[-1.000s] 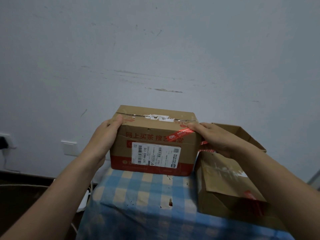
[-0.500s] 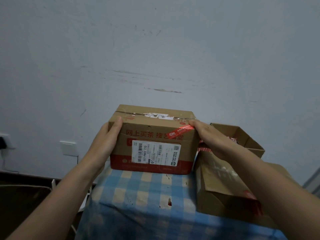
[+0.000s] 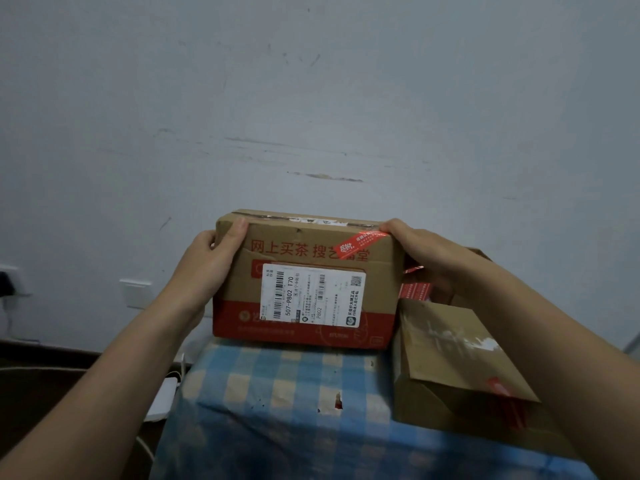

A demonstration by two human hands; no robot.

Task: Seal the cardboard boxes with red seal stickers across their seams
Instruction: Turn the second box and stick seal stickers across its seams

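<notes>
L hand (image 3: 207, 261) grips the box (image 3: 242, 289) at its left end, thumb on front. R hand (image 3: 426, 258) grips its right top corner, touching the red sticker (image 3: 360, 244) stuck slanted over that edge.

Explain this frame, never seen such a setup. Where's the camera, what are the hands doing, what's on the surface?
No machine here: a person works bare-handed. The one picture comes from a wide-angle camera worn on their head, looking forward and down. The left hand grips the left end of a printed cardboard box, thumb on its front. The right hand holds its top right corner, thumb on the upper end of a red seal sticker slanting down the front. The box stands on a blue checked cloth; a second brown box with a red sticker lies to its right. A scuffed pale wall is behind.
</notes>
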